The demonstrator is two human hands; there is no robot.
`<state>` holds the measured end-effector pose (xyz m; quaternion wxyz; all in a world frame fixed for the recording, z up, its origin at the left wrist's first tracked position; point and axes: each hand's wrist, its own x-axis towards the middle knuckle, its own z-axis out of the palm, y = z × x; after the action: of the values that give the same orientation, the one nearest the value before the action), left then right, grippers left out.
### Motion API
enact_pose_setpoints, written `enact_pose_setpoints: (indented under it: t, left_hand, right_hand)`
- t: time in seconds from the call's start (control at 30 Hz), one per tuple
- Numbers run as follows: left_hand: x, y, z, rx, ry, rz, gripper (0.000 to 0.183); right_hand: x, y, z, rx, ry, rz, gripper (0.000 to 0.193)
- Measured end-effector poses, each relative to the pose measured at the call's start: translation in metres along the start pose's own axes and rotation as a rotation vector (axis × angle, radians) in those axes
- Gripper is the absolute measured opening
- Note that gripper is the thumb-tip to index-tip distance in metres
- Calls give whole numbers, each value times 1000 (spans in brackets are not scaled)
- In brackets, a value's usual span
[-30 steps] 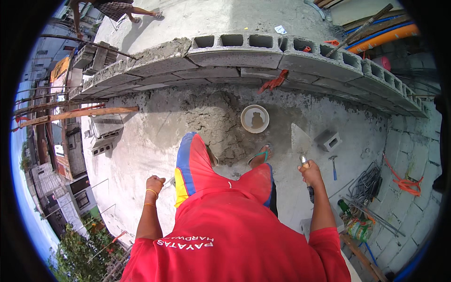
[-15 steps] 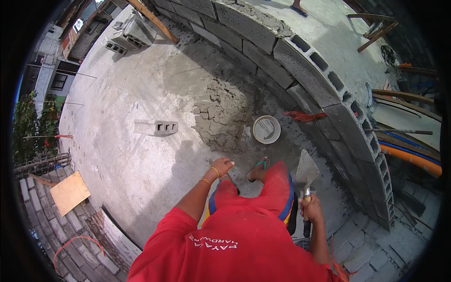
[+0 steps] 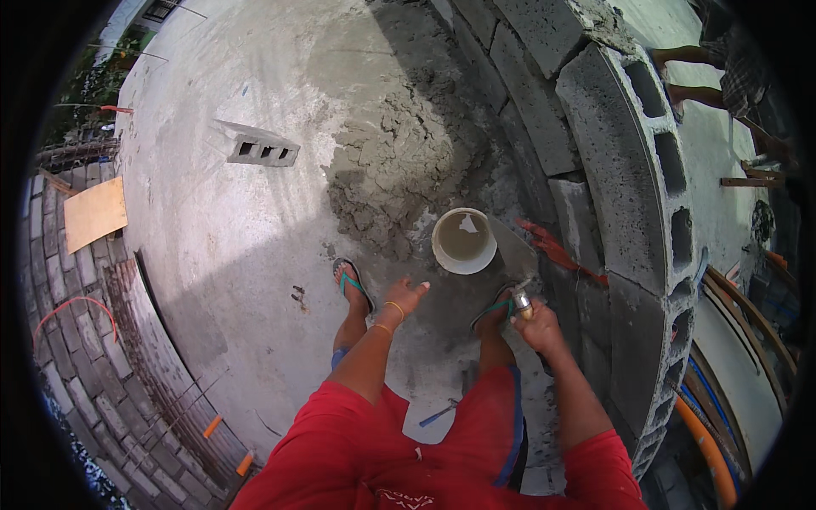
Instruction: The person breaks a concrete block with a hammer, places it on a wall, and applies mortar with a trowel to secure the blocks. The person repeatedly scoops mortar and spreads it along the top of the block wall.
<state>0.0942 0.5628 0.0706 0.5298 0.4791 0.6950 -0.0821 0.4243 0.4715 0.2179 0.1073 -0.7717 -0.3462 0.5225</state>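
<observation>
My right hand is closed round the handle of a trowel. Its pointed blade reaches forward, close beside the right side of a round pale bucket. Greyish water seems to fill the bucket, with a bright reflection on it. My left hand, a yellow band at its wrist, hovers just short of the bucket on its left. Nothing shows in it, and its fingers are slightly bent and apart. Beyond the bucket, a heap of wet grey mortar spreads over the concrete floor.
A hollow block wall curves along my right, its top cells exposed. One loose hollow block lies on the floor at left. A small blue-handled tool lies between my legs. Another person's legs show beyond the wall. Rebar sticks out at left.
I have stepped closer to the mortar and bucket and lean lower. The trowel has swung forward from my right side to beside the bucket. A person's legs have come into view beyond the wall.
</observation>
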Motion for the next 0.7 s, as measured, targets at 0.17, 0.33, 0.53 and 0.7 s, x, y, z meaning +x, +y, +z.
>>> enact_pose_setpoints:
  t: [0.17, 0.33, 0.53, 0.7]
  left_hand:
    - [115, -7, 83, -36, 125, -29, 82]
    - [195, -24, 124, -456, -100, -36, 65]
    - [187, -44, 120, -484, 0, 79, 44]
    - [119, -82, 25, -498, -83, -95, 44]
  right_hand:
    - [156, 22, 9, -334, 59, -24, 43]
    - [319, -41, -10, -709, 31, -149, 30]
    - [420, -32, 96, -701, 100, -217, 29]
    - [373, 45, 176, -853, -156, -13, 31]
